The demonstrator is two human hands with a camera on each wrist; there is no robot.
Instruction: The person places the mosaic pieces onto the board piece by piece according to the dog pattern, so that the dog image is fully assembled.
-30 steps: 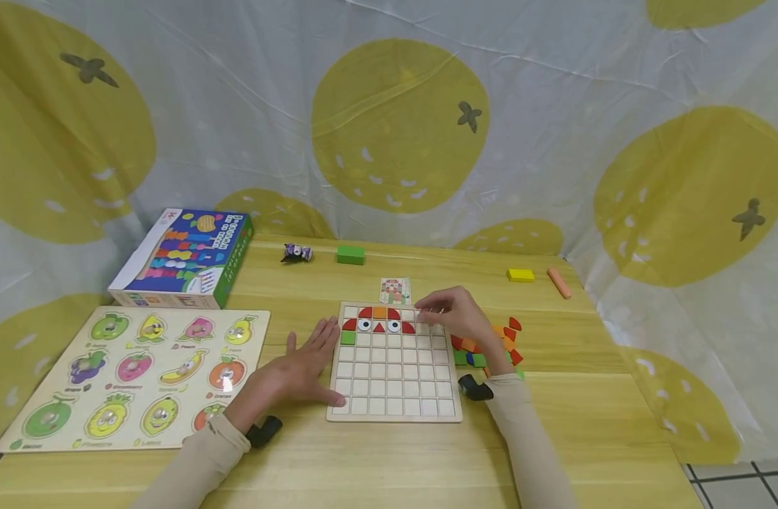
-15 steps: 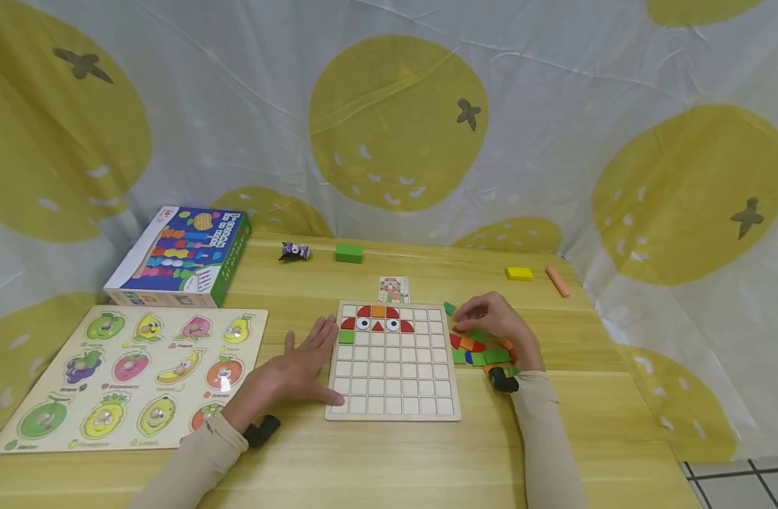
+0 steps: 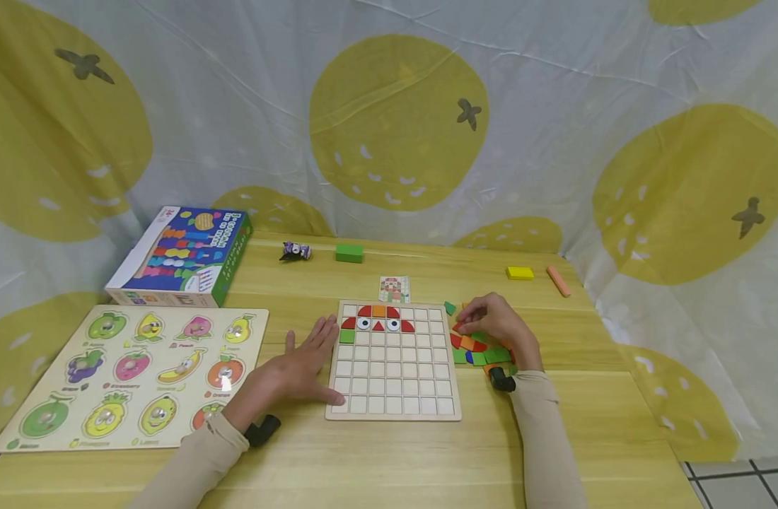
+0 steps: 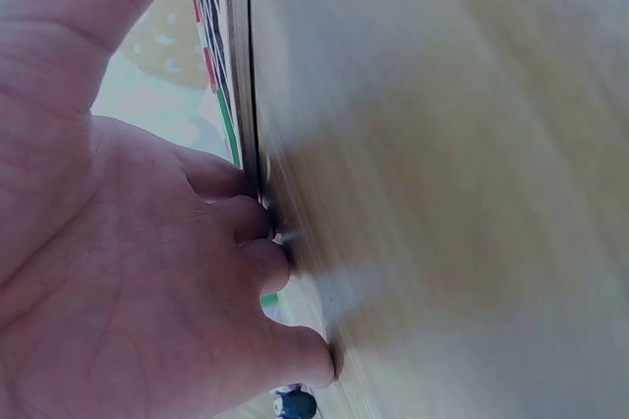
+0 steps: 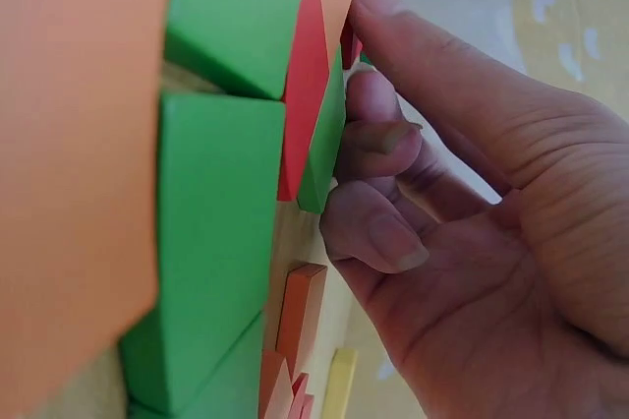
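Note:
A wooden grid board [image 3: 394, 367] lies in front of me. Red pieces, an orange piece [image 3: 379, 312], two eye pieces [image 3: 392, 324] and a green square [image 3: 347, 336] sit in its upper rows. My left hand [image 3: 303, 364] rests along the board's left edge, thumb at the lower corner and fingers stretched out; in the left wrist view the fingertips meet the table by the board's side. Over the loose pieces right of the board, my right hand [image 3: 496, 322] has its thumb and fingertips at a small red piece [image 5: 356, 21], pinching it; the fingers partly hide it.
Loose green pieces [image 3: 494, 355] and red, orange and blue ones lie right of the board. A pattern card [image 3: 395, 289] lies behind it. On the left are a fruit puzzle [image 3: 134, 382] and a toy box [image 3: 192, 247]. Green [image 3: 349, 253] and yellow blocks [image 3: 520, 273] lie farther back.
My right hand has moved from over the board's upper right to the loose pieces, where its fingertips have come to a red piece. The left hand has stayed at the board.

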